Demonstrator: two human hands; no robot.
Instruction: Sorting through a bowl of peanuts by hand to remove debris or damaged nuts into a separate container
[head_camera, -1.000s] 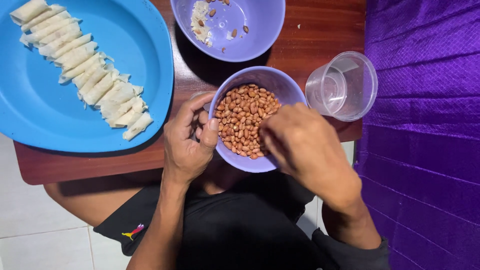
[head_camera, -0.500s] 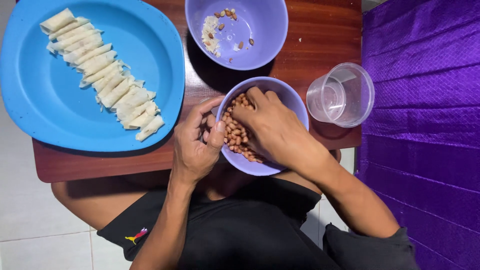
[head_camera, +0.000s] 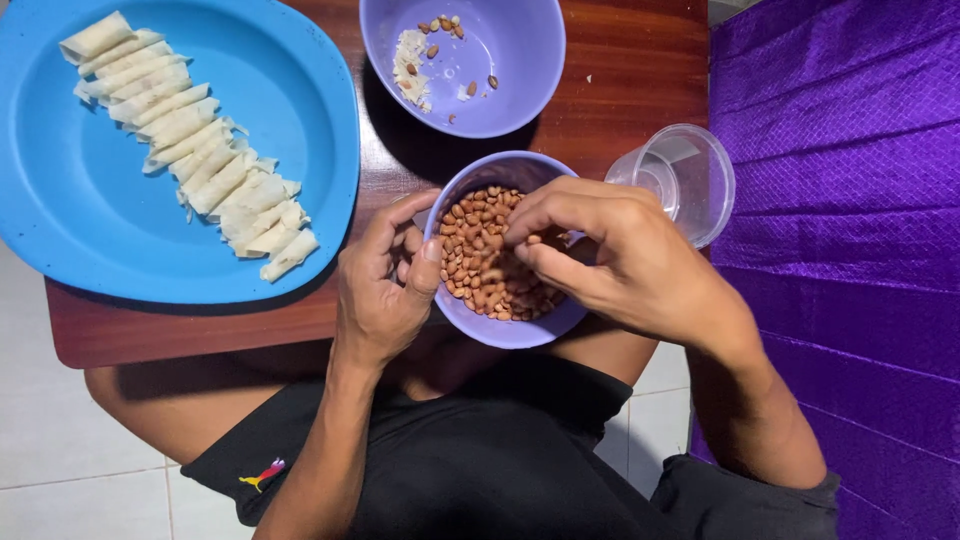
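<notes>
A purple bowl (head_camera: 512, 332) full of brown peanuts (head_camera: 478, 250) sits at the near edge of the wooden table (head_camera: 640, 70). My left hand (head_camera: 385, 285) grips the bowl's left rim, thumb on the edge. My right hand (head_camera: 615, 260) reaches into the bowl from the right, its fingertips pinched among the peanuts; whether they hold one is hidden. A second purple bowl (head_camera: 520, 60) behind it holds a few peanuts and pale skins.
A big blue plate (head_camera: 90, 220) with a diagonal row of pale rolled wrappers (head_camera: 190, 150) lies at left. A clear plastic cup (head_camera: 685, 180) stands right of the peanut bowl. Purple cloth (head_camera: 850, 200) covers the right side. Tiled floor lies below.
My right hand has moved from the bowl's near rim into the bowl, over the peanuts. The left hand stays on the rim. The view has shifted slightly.
</notes>
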